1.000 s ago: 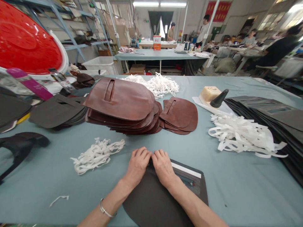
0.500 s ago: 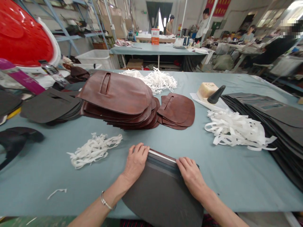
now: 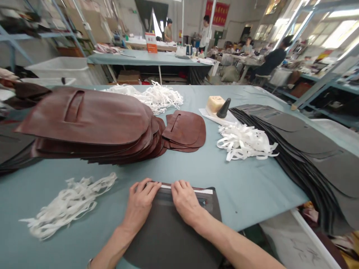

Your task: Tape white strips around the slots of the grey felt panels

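Grey panel (image 3: 171, 239) under left hand (image 3: 141, 203), right hand (image 3: 187, 203).

Under the fingers (image 3: 183, 184): one dark panel (image 3: 174, 231). Beyond them: two brown stacks (image 3: 114, 119) (image 3: 187, 129), one cream block (image 3: 214, 104), one black cone (image 3: 223, 109). White strip heaps (image 3: 70, 207) (image 3: 162, 98) (image 3: 244, 141) number three: one left, one beyond, one right.

The left hand (image 3: 141, 201) is being held palm down, its fingers (image 3: 143, 185) being bent forward. The right hand (image 3: 187, 203) is being held near it, both forearms (image 3: 232, 239) being angled inward.
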The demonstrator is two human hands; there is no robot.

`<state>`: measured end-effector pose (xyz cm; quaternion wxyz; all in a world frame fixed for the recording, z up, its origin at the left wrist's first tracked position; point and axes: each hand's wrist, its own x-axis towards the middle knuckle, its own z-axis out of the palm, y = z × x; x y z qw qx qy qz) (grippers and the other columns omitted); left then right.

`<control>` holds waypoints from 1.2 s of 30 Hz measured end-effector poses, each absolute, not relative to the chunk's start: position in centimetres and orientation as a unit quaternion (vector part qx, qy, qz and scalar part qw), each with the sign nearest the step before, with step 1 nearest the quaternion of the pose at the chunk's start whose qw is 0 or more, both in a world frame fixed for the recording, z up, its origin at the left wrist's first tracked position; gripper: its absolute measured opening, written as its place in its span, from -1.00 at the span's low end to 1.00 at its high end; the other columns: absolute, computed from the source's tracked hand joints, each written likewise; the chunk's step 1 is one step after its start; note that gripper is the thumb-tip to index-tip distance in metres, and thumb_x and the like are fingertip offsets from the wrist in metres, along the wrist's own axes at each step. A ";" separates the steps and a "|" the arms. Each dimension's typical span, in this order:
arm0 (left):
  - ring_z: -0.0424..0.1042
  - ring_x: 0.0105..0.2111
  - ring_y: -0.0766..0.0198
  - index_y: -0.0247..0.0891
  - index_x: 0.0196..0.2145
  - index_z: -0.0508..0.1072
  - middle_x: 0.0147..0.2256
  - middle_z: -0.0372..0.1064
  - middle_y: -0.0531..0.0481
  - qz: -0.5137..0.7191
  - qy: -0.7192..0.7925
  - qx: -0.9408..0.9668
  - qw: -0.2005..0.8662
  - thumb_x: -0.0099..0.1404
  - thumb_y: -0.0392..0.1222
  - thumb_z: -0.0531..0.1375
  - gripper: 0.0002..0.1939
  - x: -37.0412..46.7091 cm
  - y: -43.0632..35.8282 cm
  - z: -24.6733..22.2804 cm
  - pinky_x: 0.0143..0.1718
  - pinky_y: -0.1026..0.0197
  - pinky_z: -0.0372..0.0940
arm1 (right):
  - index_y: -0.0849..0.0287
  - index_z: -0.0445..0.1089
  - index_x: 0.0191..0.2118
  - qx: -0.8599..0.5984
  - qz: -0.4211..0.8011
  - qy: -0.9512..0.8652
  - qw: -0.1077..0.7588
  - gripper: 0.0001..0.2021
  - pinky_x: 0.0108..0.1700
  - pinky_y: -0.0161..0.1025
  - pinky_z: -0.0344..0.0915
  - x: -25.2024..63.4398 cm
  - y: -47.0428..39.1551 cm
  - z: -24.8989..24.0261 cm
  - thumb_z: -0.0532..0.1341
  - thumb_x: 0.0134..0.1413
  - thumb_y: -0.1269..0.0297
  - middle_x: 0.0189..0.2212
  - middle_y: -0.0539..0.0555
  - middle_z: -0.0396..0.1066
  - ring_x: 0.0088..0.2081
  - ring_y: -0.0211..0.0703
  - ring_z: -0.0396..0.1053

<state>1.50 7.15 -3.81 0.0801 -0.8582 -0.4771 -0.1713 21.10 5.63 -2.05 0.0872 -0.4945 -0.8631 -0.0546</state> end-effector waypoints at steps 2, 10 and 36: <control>0.30 0.00 0.07 -0.14 0.00 0.40 -0.13 0.46 -0.10 -0.178 -0.475 -0.858 0.081 0.31 -0.32 0.01 -0.65 1.4 7.2 -4.1 -0.03 -0.04 0.08 | 0.32 0.35 -0.10 -0.504 -0.053 -0.858 0.083 -0.80 -0.17 -0.12 0.25 24.1 4.1 -2.2 0.09 0.18 0.48 -0.26 0.18 0.32 -0.20 -0.02 0.21; 0.27 0.00 0.07 -0.14 -0.01 0.40 -0.14 0.45 -0.11 -0.177 -0.496 -0.849 0.046 0.32 -0.32 0.01 -0.67 2.0 7.0 -3.5 0.00 -0.06 0.04 | 0.37 0.35 -0.04 -0.503 -0.083 -0.850 0.128 -0.73 -0.06 -0.05 0.23 32.7 0.6 -2.3 0.00 0.24 0.49 -0.20 0.26 0.35 -0.12 0.01 0.22; 0.31 -0.22 0.19 -0.21 -0.33 0.38 -0.31 0.39 -0.02 -0.254 -0.746 -0.614 0.057 0.36 -0.25 0.00 -0.82 -6.0 3.4 -3.2 -0.11 0.09 0.11 | 0.19 0.42 -0.29 -0.468 0.381 -0.752 0.265 -0.74 -0.22 -0.29 0.20 9.4 12.1 0.6 0.03 0.23 0.21 -0.35 0.09 0.43 -0.31 -0.18 0.36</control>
